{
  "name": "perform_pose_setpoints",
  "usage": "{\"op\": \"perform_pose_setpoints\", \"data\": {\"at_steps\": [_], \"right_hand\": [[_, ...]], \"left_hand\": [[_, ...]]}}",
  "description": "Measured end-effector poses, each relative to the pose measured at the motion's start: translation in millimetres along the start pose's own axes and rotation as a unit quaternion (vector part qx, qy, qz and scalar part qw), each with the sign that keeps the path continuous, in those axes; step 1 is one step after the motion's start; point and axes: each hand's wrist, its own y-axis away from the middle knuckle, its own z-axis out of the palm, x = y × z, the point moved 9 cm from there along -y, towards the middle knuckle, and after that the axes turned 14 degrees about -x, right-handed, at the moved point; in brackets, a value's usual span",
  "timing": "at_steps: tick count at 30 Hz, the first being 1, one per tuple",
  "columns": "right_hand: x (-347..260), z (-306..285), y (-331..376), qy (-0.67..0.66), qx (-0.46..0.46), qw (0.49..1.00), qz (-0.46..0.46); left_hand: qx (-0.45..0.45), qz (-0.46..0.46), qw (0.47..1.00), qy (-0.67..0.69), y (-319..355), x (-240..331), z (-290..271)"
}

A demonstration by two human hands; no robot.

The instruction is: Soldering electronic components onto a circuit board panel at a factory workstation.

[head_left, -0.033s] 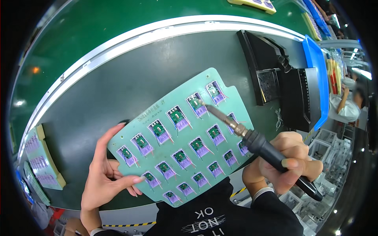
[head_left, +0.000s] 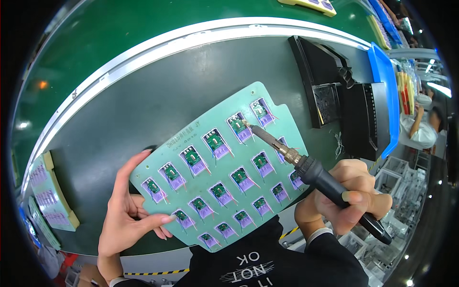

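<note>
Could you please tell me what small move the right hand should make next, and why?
Probably, the right hand should lift the soldering iron straight up rather than sideways, because its tip appears to be right at the small green board, though contact is hard to confirm, and neighbouring pockets hold similar boards close by. The left hand grips the green tray at its edge.

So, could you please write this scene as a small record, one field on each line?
Left hand: holds the green tray by its left end
Right hand: grips the iron
Iron tip: at the board second from right in the top row; contact unclear
Green tray: rows of pockets with boards and purple parts
Far left: yellow tray
Right: black box, blue bin
</note>
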Motion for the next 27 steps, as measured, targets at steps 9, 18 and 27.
{"op": "perform_pose_setpoints", "data": {"at_steps": [9, 18, 27], "right_hand": [[8.5, 14.0, -1.1, -0.020, -0.083, 0.995, 0.043], [11.2, 8.7, 2.4, -0.037, -0.071, 0.994, 0.077], [13.5, 8.1, 0.5, -0.036, -0.076, 0.993, 0.082]], "left_hand": [[-0.001, 0.012, 1.000, -0.005, 1.6, -0.9, -0.8], [-0.001, 0.012, 1.000, -0.004, 0.0, -0.6, 0.6], [0.006, 0.012, 1.000, -0.005, 0.9, 3.2, 3.2]]}}
